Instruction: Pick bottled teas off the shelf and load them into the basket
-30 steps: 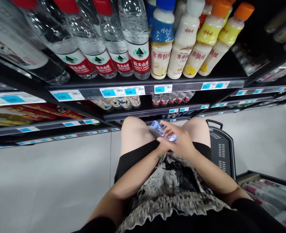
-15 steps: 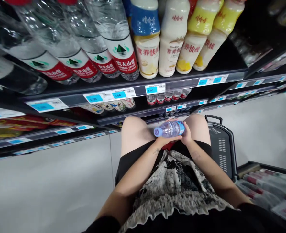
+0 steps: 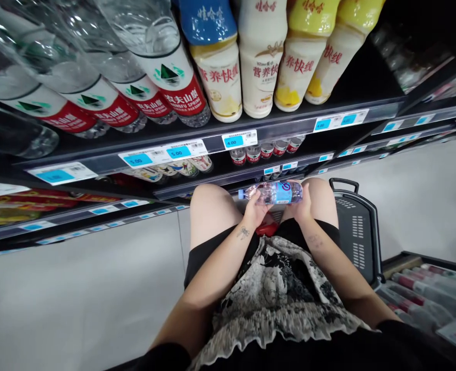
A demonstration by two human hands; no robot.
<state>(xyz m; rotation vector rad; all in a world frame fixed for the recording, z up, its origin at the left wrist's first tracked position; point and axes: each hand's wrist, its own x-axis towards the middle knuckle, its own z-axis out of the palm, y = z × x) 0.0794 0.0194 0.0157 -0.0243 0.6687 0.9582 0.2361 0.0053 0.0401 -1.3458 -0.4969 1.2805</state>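
A small clear water bottle [image 3: 275, 192] with a blue cap and blue label lies sideways above my knees, cap pointing left. My left hand [image 3: 256, 209] is wrapped round its neck end from below. My right hand [image 3: 300, 206] grips its base end. Both hands hold it in front of the lower store shelves. Something red [image 3: 267, 227] shows just under the hands; I cannot make out what it is.
Black store shelves [image 3: 220, 139] rise ahead, with big red-labelled water bottles [image 3: 169, 87] and cream drink bottles [image 3: 259, 67] on top and blue price tags along the edges. A black shopping basket [image 3: 357, 232] stands by my right knee. Packaged goods [image 3: 425, 299] lie at lower right.
The bottle has been lifted slightly and turned level, now held at both ends. The view has tipped down, so the shelf bottles sit nearer the top.
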